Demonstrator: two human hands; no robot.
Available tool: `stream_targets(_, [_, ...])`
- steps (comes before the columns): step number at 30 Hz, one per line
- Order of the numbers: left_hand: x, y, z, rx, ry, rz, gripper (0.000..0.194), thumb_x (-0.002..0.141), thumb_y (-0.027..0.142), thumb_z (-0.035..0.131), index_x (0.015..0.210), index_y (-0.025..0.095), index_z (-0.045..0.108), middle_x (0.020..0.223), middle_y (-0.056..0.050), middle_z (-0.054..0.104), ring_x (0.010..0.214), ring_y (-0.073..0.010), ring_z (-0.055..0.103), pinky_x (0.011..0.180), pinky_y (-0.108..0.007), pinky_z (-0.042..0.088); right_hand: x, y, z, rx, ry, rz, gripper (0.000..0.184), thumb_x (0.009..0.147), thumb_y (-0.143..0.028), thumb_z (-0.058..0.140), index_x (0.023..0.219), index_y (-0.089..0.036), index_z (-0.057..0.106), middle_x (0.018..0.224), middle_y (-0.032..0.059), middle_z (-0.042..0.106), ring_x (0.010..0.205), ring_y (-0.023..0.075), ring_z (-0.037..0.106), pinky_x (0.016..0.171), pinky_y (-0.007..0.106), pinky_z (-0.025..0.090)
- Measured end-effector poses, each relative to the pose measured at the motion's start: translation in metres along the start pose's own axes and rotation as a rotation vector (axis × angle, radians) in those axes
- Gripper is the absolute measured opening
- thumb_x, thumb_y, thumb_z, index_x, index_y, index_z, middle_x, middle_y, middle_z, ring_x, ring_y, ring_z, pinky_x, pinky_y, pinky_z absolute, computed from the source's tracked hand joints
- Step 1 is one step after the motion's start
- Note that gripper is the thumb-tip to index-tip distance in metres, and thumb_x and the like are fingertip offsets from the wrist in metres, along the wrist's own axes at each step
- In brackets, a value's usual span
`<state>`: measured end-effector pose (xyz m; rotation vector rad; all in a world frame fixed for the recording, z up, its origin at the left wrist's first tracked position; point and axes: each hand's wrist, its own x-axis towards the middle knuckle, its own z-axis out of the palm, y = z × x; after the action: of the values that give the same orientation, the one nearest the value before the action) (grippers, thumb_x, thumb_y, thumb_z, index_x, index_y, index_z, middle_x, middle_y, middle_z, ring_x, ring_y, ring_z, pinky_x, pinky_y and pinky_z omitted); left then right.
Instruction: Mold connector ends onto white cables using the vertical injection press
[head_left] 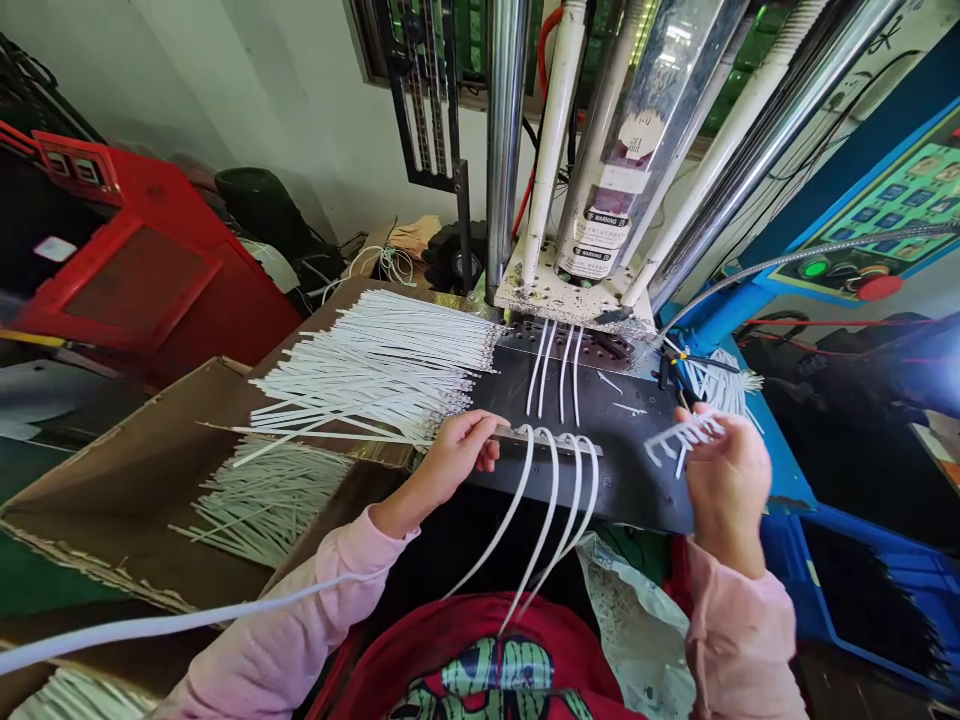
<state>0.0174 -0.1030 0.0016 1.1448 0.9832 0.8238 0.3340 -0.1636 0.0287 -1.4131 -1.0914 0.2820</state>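
My left hand (466, 450) pinches the left end of a narrow metal bar (591, 449) above the dark work plate (630, 485). Several white cords (556, 490) are set along this bar and curve down toward my lap. On the right, my right hand (727, 475) is closed on a whitish branched plastic sprue (675, 436) with short prongs. Behind the bar, more white cords (562, 375) stick out from under the press head (577, 300) and lie on the plate. Small white scraps (628, 408) are on the plate nearby.
A large pile of white cords (375, 365) covers the left side. Below it stands a cardboard box (90, 500) with more cords. Pliers (679, 372) and a cord bundle (724, 383) lie right of the plate. A control panel (885, 225) stands at upper right.
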Motion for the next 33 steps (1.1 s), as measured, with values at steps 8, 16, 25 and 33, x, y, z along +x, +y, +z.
stream_targets(8, [0.006,0.01,-0.006,-0.099,0.098,-0.134,0.036,0.081,0.046,0.063,0.093,0.012,0.062,0.053,0.004,0.055,0.042,-0.0079,0.051,0.042,-0.018,0.034,-0.051,-0.018,-0.107,-0.09,-0.768,0.549,0.027,0.083,-0.046,0.073,0.096,-0.022,0.067,0.094,0.0083,0.074,0.087,0.0251,0.072,0.077,0.033,0.06])
stream_targets(16, [0.006,0.017,-0.009,-0.05,-0.008,-0.006,0.041,0.085,0.05,0.061,0.1,0.012,0.063,0.058,0.003,0.058,0.046,-0.0096,0.055,0.046,-0.02,0.039,-0.036,-0.009,-0.07,-0.305,-0.614,0.226,0.038,0.093,-0.056,0.055,0.104,-0.024,0.071,0.105,0.0092,0.075,0.099,0.0259,0.07,0.092,0.037,0.056])
stream_targets(25, [0.005,0.029,-0.012,0.141,-0.094,0.295,0.033,0.094,0.044,0.055,0.102,0.015,0.068,0.077,-0.002,0.069,0.07,-0.0139,0.068,0.069,-0.026,0.053,-0.01,-0.04,0.063,-0.253,-0.99,0.008,0.051,0.101,-0.055,0.038,0.101,-0.017,0.073,0.083,0.006,0.072,0.076,0.0184,0.064,0.072,0.028,0.048])
stream_targets(33, [-0.012,0.011,0.005,0.012,-0.02,0.112,0.043,0.093,0.056,0.052,0.106,0.015,0.059,0.075,-0.003,0.071,0.065,-0.0147,0.066,0.062,-0.025,0.05,-0.048,-0.023,0.092,-0.486,-0.781,0.054,0.058,0.097,-0.065,0.04,0.068,-0.019,0.06,0.058,-0.0014,0.053,0.056,0.0119,0.04,0.056,0.027,0.025])
